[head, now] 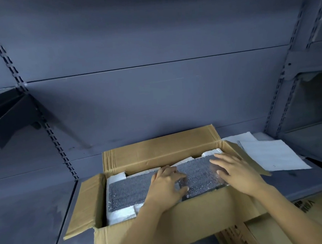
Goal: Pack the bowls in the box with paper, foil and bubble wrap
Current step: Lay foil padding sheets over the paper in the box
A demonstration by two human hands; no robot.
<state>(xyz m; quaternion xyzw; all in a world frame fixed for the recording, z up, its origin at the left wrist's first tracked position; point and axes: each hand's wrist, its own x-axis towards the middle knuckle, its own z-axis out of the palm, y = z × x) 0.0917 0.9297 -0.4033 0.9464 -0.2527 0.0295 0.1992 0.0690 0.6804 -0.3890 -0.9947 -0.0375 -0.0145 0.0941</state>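
On the shelf [39,214] sits our open box [209,213]. Inside, a foil sheet [128,189] tops white paper [120,214]; the bowls are hidden, presumably beneath. Left hand [166,185] and right hand [235,172] press it flat, grip released. Next we tuck edges, close flaps.

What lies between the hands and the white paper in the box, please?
Bubble wrap, under the left hand and right hand, covering the paper; head view.
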